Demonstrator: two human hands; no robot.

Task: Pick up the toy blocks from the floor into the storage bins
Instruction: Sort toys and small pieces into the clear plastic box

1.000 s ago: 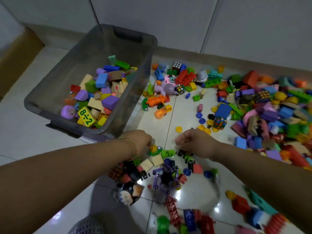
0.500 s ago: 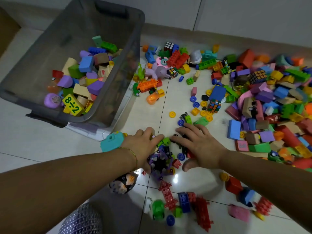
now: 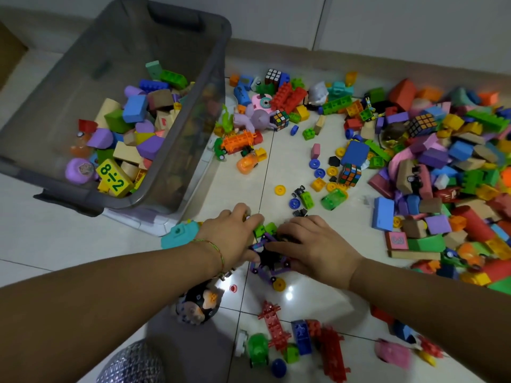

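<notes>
My left hand and my right hand are down on the floor tiles, close together, with fingers curled in toward each other. Between them they cup a small cluster of toys: a purple frame piece with a black part and green bricks. The grey see-through storage bin stands to the upper left and holds several foam and plastic blocks. More blocks lie scattered across the floor, with the large heap on the right.
A teal toy camera lies by the bin's near corner. A black ball-like toy sits under my left wrist. Red, blue and green pieces lie near the bottom edge. A silver mesh object is at bottom left. A wall runs behind.
Both hands have gone from spread flat on the pile to fingers drawn in toward each other, closing round the purple frame and small bricks. The view has tilted further down.
</notes>
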